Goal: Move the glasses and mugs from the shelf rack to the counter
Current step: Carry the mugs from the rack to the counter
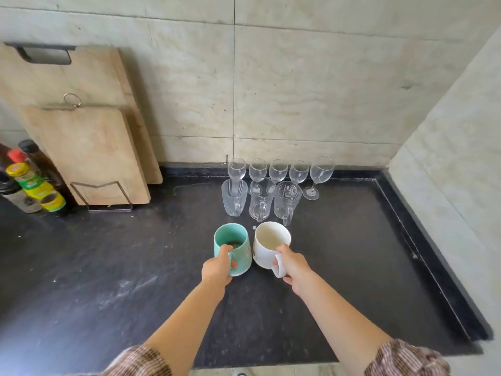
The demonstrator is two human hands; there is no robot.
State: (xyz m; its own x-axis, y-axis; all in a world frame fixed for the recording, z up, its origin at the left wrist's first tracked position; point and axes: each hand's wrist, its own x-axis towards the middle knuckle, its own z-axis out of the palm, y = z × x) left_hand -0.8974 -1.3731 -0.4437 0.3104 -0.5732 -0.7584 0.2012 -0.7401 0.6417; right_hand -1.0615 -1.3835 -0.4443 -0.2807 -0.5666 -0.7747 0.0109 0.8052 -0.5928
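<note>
My left hand (217,270) grips a teal mug (235,248) and my right hand (294,267) holds a white mug (268,246) by its handle. Both mugs stand side by side on the dark counter (108,267). Behind them are three clear glass mugs (260,199) in a row. Several wine glasses (278,170) line the back against the wall. The shelf rack is out of view.
Two wooden cutting boards (89,147) lean on the wall at the left in a wire holder. Bottles and a jar stack (35,183) crowd the far left. The counter's raised edge (423,253) runs along the right wall.
</note>
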